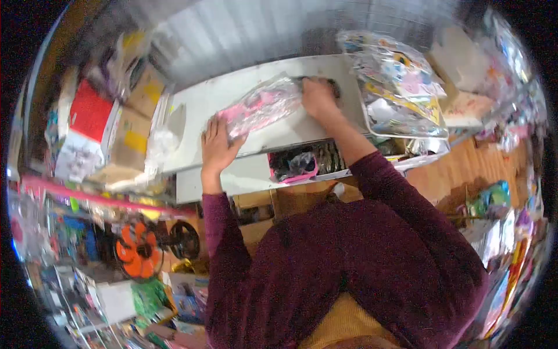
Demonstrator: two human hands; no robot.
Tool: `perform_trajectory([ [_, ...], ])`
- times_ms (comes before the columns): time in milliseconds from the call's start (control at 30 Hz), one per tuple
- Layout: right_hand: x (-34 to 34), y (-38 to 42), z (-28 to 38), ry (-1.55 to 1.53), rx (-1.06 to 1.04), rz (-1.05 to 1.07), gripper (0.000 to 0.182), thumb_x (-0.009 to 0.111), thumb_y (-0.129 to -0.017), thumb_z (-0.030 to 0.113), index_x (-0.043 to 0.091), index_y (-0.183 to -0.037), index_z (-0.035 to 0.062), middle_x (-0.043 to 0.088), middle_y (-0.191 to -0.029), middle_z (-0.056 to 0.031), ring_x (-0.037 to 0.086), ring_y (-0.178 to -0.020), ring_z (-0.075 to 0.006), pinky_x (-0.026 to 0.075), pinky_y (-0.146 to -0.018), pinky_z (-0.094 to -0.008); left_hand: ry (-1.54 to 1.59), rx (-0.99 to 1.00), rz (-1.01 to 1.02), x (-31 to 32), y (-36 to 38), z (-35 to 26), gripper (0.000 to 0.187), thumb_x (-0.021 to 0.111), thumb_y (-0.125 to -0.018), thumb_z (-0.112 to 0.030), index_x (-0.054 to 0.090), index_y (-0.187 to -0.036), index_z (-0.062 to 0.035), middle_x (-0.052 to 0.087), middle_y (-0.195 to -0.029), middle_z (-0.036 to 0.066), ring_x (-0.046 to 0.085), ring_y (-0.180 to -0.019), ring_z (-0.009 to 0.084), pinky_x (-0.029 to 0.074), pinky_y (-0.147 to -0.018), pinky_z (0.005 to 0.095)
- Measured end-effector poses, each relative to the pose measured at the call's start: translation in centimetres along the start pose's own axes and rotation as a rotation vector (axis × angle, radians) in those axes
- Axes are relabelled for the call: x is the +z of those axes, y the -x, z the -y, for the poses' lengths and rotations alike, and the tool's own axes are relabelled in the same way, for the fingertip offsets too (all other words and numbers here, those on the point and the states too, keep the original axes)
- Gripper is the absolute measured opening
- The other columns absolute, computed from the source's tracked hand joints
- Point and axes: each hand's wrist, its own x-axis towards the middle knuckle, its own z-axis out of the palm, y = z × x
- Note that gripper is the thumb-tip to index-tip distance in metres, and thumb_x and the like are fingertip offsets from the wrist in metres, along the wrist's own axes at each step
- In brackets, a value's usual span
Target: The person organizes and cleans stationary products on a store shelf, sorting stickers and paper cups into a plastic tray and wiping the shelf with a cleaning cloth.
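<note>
A clear plastic package with pink contents (261,106) lies slantwise on the white tabletop (232,87). My left hand (217,145) rests at its left end, fingers stretched out and lying flat. At the package's right end, my right hand (319,98) is closed, its fingers bent downward. Something dark (334,87) shows beside and behind my right hand; blur hides what it is and whether my fingers hold it.
Right of the package stands a tray (372,135) heaped with colourful plastic-wrapped packets (401,70). Below the tabletop's front edge sits a pink basket (297,178) with dark items. Cardboard boxes (129,136) stack at left, near an orange-bladed fan (138,250).
</note>
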Motion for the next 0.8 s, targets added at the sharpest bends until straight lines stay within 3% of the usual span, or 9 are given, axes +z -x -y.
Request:
perform_trajectory([
  [67, 0.6, 1.5, -1.2, 0.123, -0.092, -0.025, 0.02, 0.043, -0.078, 0.011, 0.053, -0.095, 0.0044, 0.056, -0.091, -0.0192, 0.054, -0.09, -0.0325, 0.041, -0.084, -0.0421, 0.015, 0.061, 0.009, -0.6, 0.1, -0.2, 0.08, 0.058, -0.073, -0.048, 0.029, -0.131, 0.0, 0.029, -0.136, 0.021, 0.023, -0.128, 0.0337, 0.017, -0.102, 0.0489],
  [133, 1.5, 3.3, -1.6, 0.154, 0.014, -0.101, 0.019, 0.044, -0.077, 0.011, 0.051, -0.094, 0.0061, 0.056, -0.087, -0.0181, 0.054, -0.088, -0.0309, 0.041, -0.084, -0.0409, 0.099, 0.127, -0.001, -1.0, 0.0, 0.2, 0.078, 0.062, -0.071, -0.041, 0.032, -0.129, 0.0009, 0.03, -0.135, 0.021, 0.026, -0.126, 0.034, 0.019, -0.102, 0.0487],
  [300, -3.2, 7.7, -1.4, 0.033, -0.11, -0.076, 0.027, 0.05, -0.07, 0.008, 0.052, -0.097, 0.0062, 0.049, -0.104, -0.0165, 0.043, -0.105, -0.0341, 0.037, -0.087, -0.046, 0.238, 0.177, 0.041, -1.7, -1.0, 1.1, 0.065, 0.065, -0.072, -0.026, 0.038, -0.125, -0.0003, 0.034, -0.132, 0.02, 0.03, -0.123, 0.035, 0.023, -0.101, 0.0449],
  [400, -3.5, 8.5, -1.8, 0.026, -0.136, -0.131, 0.028, 0.05, -0.07, 0.01, 0.052, -0.098, 0.0062, 0.05, -0.104, -0.0153, 0.043, -0.104, -0.0334, 0.036, -0.088, -0.0459, -0.112, 0.218, -0.036, -2.1, -1.6, -0.1, 0.051, 0.061, -0.075, -0.016, 0.044, -0.121, -0.0031, 0.038, -0.13, 0.019, 0.032, -0.122, 0.0351, 0.025, -0.101, 0.041],
  [500, -4.0, 8.7, -1.8, 0.002, -0.152, -0.138, 0.027, 0.051, -0.069, 0.011, 0.053, -0.096, 0.0072, 0.051, -0.1, -0.0143, 0.045, -0.102, -0.0329, 0.036, -0.088, -0.0457, -0.16, 0.366, -0.12, -2.1, -2.9, -0.1, 0.042, 0.057, -0.076, -0.01, 0.047, -0.117, -0.0043, 0.047, -0.119, 0.021, 0.043, -0.11, 0.0359, 0.034, -0.094, 0.0396],
  [567, -4.1, 8.6, -1.8, 0.003, -0.163, -0.175, 0.025, 0.051, -0.067, 0.012, 0.054, -0.093, 0.0101, 0.052, -0.097, -0.0128, 0.046, -0.1, -0.0326, 0.035, -0.087, -0.0449, -0.021, 0.142, -0.042, -2.3, -3.3, 0.2, 0.029, 0.053, -0.079, -0.008, 0.053, -0.107, -0.0013, 0.057, -0.099, 0.022, 0.053, -0.089, 0.0377, 0.043, -0.078, 0.0394],
  [600, -4.1, 8.5, -1.8, 0.003, -0.151, -0.196, 0.025, 0.051, -0.067, 0.012, 0.054, -0.093, 0.0101, 0.052, -0.097, -0.0128, 0.046, -0.1, -0.0326, 0.035, -0.087, -0.0449, -0.031, 0.163, -0.049, -2.7, -3.7, 0.2, 0.029, 0.053, -0.079, -0.008, 0.053, -0.107, -0.0013, 0.057, -0.099, 0.022, 0.053, -0.089, 0.0377, 0.043, -0.078, 0.0394],
  [700, -4.1, 8.6, -2.1, -0.015, -0.177, -0.177, 0.021, 0.052, -0.067, 0.013, 0.054, -0.088, 0.0111, 0.051, -0.092, -0.0112, 0.047, -0.094, -0.0314, 0.036, -0.084, -0.0434, 0.192, 0.089, -0.156, -4.6, -4.8, -1.8, 0.018, 0.048, -0.085, -0.011, 0.055, -0.084, 0.0049, 0.056, -0.067, 0.023, 0.052, -0.061, 0.0376, 0.04, -0.057, 0.0384],
  [800, -2.9, 8.6, -2.2, -0.054, -0.151, -0.224, 0.019, 0.05, -0.069, 0.013, 0.054, -0.087, 0.0114, 0.05, -0.091, -0.0106, 0.046, -0.094, -0.03, 0.035, -0.083, -0.0427, 0.339, 0.109, -0.254, -5.9, -7.4, -2.7, 0.021, 0.047, -0.086, -0.013, 0.053, -0.08, 0.0051, 0.053, -0.064, 0.023, 0.05, -0.058, 0.0376, 0.038, -0.054, 0.0388],
])
